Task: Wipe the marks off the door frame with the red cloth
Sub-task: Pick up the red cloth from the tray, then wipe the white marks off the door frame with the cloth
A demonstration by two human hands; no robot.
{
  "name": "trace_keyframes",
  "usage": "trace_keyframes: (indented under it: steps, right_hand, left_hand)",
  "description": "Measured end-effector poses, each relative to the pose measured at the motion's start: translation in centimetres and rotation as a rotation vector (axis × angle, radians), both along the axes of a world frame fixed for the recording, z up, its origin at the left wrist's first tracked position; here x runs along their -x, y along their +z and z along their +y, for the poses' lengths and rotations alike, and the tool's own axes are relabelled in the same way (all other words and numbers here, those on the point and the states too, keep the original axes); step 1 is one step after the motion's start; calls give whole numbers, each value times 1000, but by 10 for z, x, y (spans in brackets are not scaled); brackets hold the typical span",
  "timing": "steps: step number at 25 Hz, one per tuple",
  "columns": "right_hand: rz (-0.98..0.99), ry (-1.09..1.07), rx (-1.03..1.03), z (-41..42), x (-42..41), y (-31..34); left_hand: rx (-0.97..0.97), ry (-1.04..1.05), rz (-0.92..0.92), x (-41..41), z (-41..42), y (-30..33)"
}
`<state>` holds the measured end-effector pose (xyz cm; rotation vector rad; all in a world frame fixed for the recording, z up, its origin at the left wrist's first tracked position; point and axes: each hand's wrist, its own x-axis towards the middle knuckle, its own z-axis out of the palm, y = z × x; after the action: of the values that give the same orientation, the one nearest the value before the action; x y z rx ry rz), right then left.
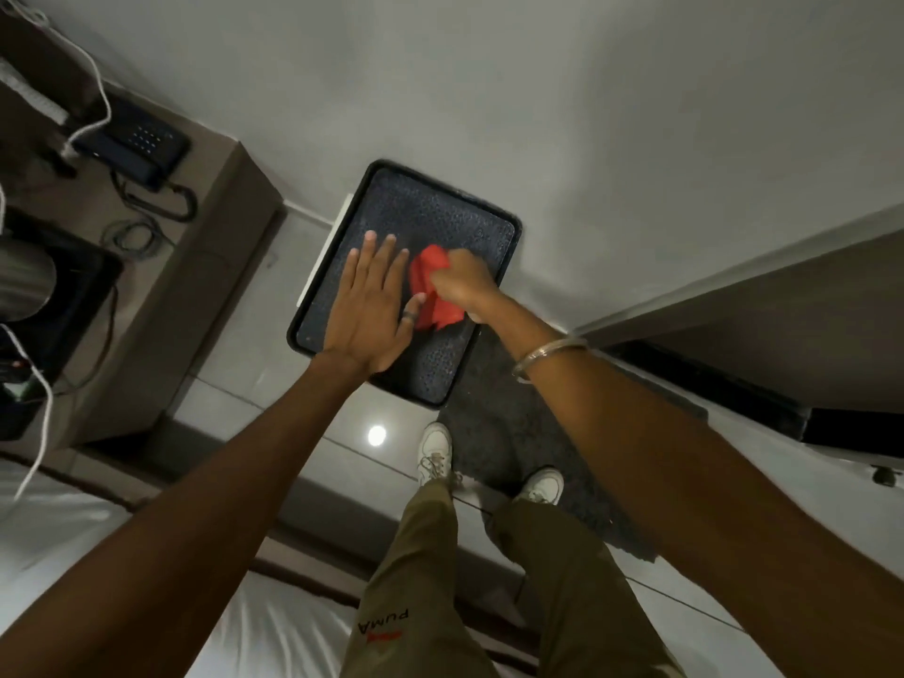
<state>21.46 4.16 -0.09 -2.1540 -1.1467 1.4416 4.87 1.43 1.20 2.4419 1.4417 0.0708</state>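
Observation:
The red cloth (431, 292) is bunched in my right hand (464, 281), which presses it against a black textured tray (430, 208). The tray stands upright against the grey wall. My left hand (369, 305) lies flat on the tray's face with its fingers spread, just left of the cloth, thumb touching it. A brown door panel with a pale frame edge (734, 266) runs along the right, well away from both hands. No marks on it can be made out.
A brown desk (210, 227) at the left carries a dark telephone (134, 139), cables and a metal kettle (24, 281). A dark mat (513, 433) lies under my feet on the tiled floor. White bedding (49, 530) fills the lower left.

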Motion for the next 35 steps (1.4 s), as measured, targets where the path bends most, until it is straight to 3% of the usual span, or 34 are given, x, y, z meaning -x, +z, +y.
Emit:
trace_keyframes:
  steps: [2,4,6,8,14,17,20,22,24,26,27,30,35]
  right_hand:
    - [419,-419,44,-12,-27,46]
    - [769,-647,-4,-35,-55,94]
    - [907,-716,-142,-58,-87,145]
    - [883,-753,-297,-76,-119,200]
    - [534,-816,-768,-146,-194,351]
    - [379,-933,-943,-188,-220,400]
    - [169,-1064,-1260,-209,-247,431]
    - [-187,-1079,-1473,-211,-269,454]
    - [-712,-976,-1610,-199,-297,472]
    - [-1321,-640,-1474,-180,-332,477]
    - [-1489,-483,-1370,-169,-344,473]
    - [-1495,-361,-1343,-147,-363,451]
    - [-1409,-601,-1450,-127,-359,462]
  left_hand:
    - [-68,-44,-74,-27,11,41]
    - [-142,-109,-157,-54,19,85]
    - [-215,-191,-221,-88,26,134]
    - [-321,-291,-278,-127,32,185]
    - [-664,-524,-513,-251,10,325]
    - [-760,-559,-663,-299,-14,381]
    - [-805,-567,-712,-333,-21,420]
    - [-844,-583,-712,-348,-18,443]
    - [-902,-589,-715,-362,-12,467]
    - [-938,-585,-736,-373,-4,491]
    - [-946,-584,-747,-377,0,501]
    - [-1021,-574,-744,-385,14,521]
    - [-1258,-493,-705,-398,35,552]
